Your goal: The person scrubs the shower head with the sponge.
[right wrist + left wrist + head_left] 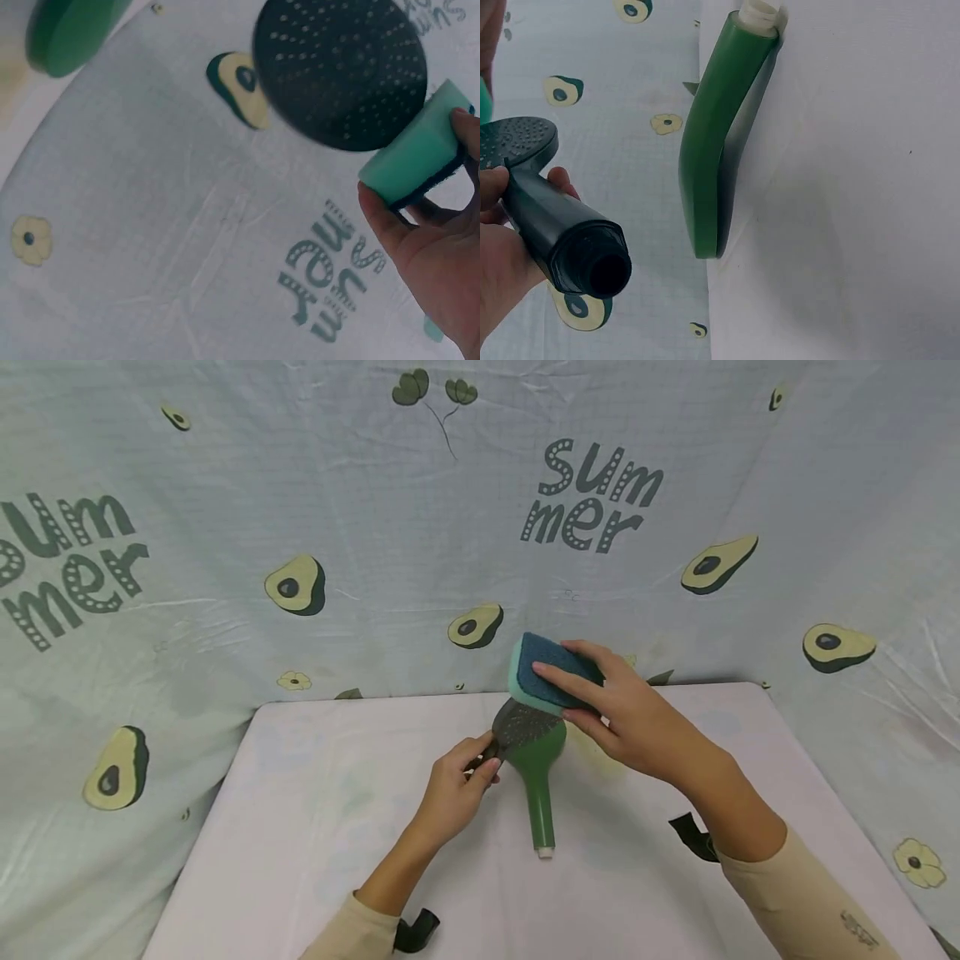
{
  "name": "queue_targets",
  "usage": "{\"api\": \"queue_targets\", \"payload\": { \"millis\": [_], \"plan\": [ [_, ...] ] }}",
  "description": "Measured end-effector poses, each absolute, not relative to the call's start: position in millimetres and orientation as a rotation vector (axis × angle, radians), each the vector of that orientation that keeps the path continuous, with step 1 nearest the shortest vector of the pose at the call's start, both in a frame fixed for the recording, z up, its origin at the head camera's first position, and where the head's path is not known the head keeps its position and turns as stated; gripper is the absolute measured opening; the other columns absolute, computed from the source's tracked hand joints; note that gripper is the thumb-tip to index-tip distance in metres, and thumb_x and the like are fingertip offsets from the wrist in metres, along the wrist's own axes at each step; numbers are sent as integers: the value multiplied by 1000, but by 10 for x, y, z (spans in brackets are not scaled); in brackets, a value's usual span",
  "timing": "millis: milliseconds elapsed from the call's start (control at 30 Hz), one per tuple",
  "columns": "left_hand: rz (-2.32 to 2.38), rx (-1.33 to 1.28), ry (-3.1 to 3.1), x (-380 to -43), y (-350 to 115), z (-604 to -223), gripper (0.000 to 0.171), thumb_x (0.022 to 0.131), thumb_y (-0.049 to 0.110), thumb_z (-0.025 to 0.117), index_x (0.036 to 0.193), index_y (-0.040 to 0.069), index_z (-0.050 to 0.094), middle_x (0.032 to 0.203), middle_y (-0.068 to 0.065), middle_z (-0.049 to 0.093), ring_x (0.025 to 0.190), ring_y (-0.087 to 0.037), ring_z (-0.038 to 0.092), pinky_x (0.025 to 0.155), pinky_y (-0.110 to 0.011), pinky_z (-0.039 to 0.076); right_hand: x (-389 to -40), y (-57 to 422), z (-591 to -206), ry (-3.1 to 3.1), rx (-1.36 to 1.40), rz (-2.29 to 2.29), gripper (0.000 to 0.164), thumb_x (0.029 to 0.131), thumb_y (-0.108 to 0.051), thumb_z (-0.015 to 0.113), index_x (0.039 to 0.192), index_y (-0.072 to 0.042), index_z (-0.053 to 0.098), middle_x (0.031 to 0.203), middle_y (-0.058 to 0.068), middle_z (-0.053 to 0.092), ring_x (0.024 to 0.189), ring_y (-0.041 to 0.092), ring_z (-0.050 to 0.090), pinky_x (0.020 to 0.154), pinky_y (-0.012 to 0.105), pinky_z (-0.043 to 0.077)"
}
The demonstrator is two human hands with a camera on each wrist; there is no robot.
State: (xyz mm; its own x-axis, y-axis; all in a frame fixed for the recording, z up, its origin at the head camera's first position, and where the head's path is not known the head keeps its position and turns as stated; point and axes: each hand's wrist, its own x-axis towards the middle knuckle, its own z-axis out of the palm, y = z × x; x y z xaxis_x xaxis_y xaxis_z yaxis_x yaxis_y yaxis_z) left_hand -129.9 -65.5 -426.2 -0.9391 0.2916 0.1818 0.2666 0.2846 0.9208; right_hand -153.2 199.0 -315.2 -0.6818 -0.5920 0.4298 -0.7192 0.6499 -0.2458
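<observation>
My left hand (455,791) grips a black shower head (562,217) by its handle, its threaded open end toward the left wrist camera. In the right wrist view the nozzle face of the black shower head (341,71) shows many small holes. My right hand (637,718) pinches a sponge (555,668), teal foam with a dark blue scouring side, beside the face's edge. In the right wrist view the sponge (420,150) is at the rim; whether it touches I cannot tell. A green shower head (538,789) lies on the table, partly covered by the black one.
A pale cloth-covered table (360,793) lies under both hands. Behind it hangs a light cloth (375,527) printed with avocados, flowers and lettering. Black straps (416,932) hang at the wrists.
</observation>
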Motion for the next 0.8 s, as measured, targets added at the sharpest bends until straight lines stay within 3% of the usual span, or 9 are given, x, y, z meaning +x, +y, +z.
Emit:
{"api": "queue_targets", "payload": {
  "millis": [200, 300, 533, 800],
  "plan": [
    [1843, 520, 2473, -1296, -653, -4228, 48, 102, 5, 63, 148, -3, 51, 114, -13, 67, 90, -18, 67, 73, -23, 59, -1660, 2185, -3220, -2658, 879, 728, 63, 102, -16, 67, 159, -28, 42, 159, 15, 36, 129, 35, 53, 92, 52, 55],
    [1819, 547, 2472, -1302, -650, -4196, 52, 99, 0, 64, 149, -4, 49, 117, -15, 65, 91, -18, 67, 74, -23, 60, -1711, 2229, -3235, -2661, 860, 722, 62, 102, -15, 66, 159, -28, 42, 159, 16, 36, 133, 38, 49, 96, 56, 53],
    [1808, 535, 2450, -1323, -620, -4139, 58, 96, -3, 67, 150, 0, 50, 112, -15, 64, 86, -21, 74, 72, -24, 63, -1705, 2095, -3215, -2484, 1026, 474, 66, 94, -15, 76, 154, -29, 50, 156, 24, 40, 136, 45, 45, 104, 62, 49],
    [1884, 445, 2425, -1329, -562, -4143, 53, 95, -2, 68, 146, -2, 54, 109, -17, 62, 79, -18, 73, 68, -25, 63, -1555, 1746, -3362, -2337, 1124, -29, 74, 85, -15, 85, 149, -35, 55, 149, 23, 46, 122, 44, 56, 98, 52, 57]
  ]
}}
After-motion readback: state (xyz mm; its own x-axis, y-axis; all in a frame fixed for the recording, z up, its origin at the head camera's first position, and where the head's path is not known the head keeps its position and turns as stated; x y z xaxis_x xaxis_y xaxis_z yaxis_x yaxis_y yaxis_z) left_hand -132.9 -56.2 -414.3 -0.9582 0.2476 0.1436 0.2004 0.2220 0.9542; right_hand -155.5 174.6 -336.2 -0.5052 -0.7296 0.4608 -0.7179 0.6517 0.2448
